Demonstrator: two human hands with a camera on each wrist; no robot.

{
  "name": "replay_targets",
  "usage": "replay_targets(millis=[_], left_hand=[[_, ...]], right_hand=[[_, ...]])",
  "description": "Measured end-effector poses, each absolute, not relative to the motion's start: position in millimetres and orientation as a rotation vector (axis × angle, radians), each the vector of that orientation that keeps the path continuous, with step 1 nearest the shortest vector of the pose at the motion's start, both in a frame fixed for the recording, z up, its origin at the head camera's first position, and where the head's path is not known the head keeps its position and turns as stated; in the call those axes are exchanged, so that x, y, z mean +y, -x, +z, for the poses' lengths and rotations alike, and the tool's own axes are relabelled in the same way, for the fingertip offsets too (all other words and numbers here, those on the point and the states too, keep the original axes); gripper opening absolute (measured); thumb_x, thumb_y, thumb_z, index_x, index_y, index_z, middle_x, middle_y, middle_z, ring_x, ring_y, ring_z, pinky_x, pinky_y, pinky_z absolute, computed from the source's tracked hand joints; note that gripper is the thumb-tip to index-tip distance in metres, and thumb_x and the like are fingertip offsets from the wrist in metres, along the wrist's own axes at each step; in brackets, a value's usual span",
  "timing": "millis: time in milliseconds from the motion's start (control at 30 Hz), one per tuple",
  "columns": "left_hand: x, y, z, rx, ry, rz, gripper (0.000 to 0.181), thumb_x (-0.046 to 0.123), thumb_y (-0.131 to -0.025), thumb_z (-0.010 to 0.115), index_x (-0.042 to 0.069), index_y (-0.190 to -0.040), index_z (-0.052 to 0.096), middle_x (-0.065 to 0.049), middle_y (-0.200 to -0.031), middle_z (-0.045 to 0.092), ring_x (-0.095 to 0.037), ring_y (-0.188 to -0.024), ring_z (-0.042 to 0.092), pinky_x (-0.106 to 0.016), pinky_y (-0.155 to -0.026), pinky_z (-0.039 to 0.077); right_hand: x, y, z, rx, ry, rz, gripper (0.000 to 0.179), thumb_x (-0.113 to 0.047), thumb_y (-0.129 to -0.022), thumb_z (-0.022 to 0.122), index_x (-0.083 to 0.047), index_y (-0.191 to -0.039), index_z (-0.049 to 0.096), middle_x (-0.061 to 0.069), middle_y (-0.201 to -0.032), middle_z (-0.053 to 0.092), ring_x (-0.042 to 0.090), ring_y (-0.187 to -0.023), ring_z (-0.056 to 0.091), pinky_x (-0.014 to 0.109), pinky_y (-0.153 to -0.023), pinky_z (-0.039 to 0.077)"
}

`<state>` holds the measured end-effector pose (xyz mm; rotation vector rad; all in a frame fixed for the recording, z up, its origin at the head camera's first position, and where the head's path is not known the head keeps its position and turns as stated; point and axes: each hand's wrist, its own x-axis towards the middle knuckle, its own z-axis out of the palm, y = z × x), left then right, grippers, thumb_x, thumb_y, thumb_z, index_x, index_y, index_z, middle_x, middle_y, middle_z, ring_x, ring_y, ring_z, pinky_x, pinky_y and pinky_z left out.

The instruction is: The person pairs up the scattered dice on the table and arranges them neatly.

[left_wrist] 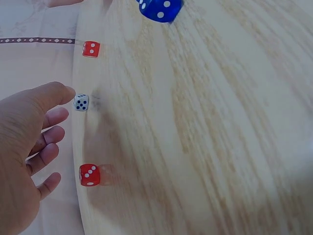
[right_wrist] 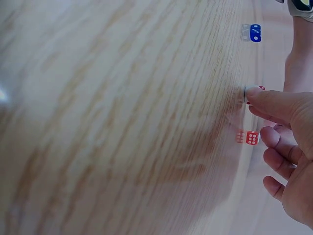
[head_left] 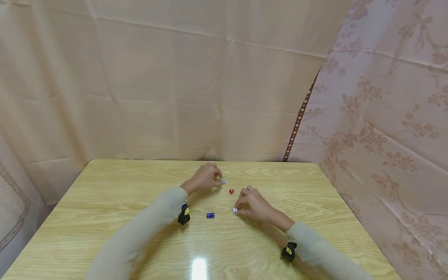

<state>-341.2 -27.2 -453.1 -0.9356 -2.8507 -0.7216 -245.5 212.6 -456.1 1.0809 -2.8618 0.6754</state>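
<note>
My left hand (head_left: pixel 205 177) is over the far middle of the table, its thumb and finger at a small white die with blue pips (left_wrist: pixel 81 103). Nearer and to the right, my right hand (head_left: pixel 257 205) pinches another white die (head_left: pixel 235 210); its thumb largely covers that die in the right wrist view. Between the hands lies a red die (head_left: pixel 231 191). A second red die (left_wrist: pixel 89 175) sits beyond the left hand's fingers, mostly hidden in the head view. Blue dice (head_left: pixel 210 215), seemingly two side by side, lie left of the right hand.
The dice stand on a light wood-grain table (head_left: pixel 140 175) with a glossy reflection near its front. A beige curtain (head_left: pixel 157 77) hangs behind the far edge, and a flowered curtain (head_left: pixel 392 136) along the right. Each wrist carries a black camera strap.
</note>
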Motion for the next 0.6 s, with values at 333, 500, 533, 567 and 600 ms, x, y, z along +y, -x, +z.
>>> replay_targets(millis=[333,500,533,567,600], left_hand=[[-24.9,343.0,-457.6,-2.854,0.914,-0.728,0.015,0.026,-0.085,0.081,0.013,-0.092,0.077,-0.001,-0.090,0.061,-0.017,-0.088,0.049,-0.037,-0.083,0.039],[-23.6,345.9,-461.1,-2.881,0.893,-0.719,0.014,0.029,-0.085,0.082,0.016,-0.088,0.076,0.001,-0.089,0.059,-0.017,-0.088,0.047,-0.036,-0.084,0.038],[-23.4,346.2,-461.7,-2.883,0.890,-0.720,0.014,0.029,-0.085,0.082,0.016,-0.088,0.076,0.001,-0.089,0.059,-0.016,-0.088,0.047,-0.036,-0.084,0.037],[-23.2,346.2,-462.0,-2.885,0.888,-0.720,0.014,0.029,-0.085,0.082,0.016,-0.087,0.076,0.001,-0.089,0.059,-0.016,-0.089,0.048,-0.036,-0.084,0.038],[-23.0,346.2,-462.3,-2.885,0.887,-0.715,0.015,0.029,-0.085,0.082,0.016,-0.087,0.076,0.001,-0.089,0.059,-0.017,-0.089,0.048,-0.037,-0.084,0.038]], right_hand=[[213.1,245.4,-456.4,-2.867,-1.081,0.681,0.008,-0.023,-0.085,0.082,-0.017,-0.090,0.081,-0.006,-0.089,0.060,0.006,-0.084,0.036,0.029,-0.081,0.028],[212.8,245.1,-455.5,-2.862,-1.083,0.687,0.008,-0.023,-0.085,0.082,-0.017,-0.090,0.081,-0.005,-0.089,0.061,0.007,-0.084,0.036,0.028,-0.080,0.028],[212.5,245.0,-455.1,-2.863,-1.081,0.686,0.008,-0.023,-0.085,0.082,-0.017,-0.090,0.081,-0.005,-0.089,0.061,0.007,-0.084,0.036,0.028,-0.080,0.028],[212.5,244.9,-455.0,-2.862,-1.082,0.683,0.008,-0.023,-0.085,0.082,-0.017,-0.090,0.081,-0.005,-0.088,0.061,0.007,-0.084,0.036,0.028,-0.080,0.028],[212.7,244.8,-455.0,-2.860,-1.083,0.681,0.008,-0.023,-0.085,0.082,-0.017,-0.090,0.081,-0.005,-0.088,0.061,0.007,-0.084,0.036,0.028,-0.080,0.028]])
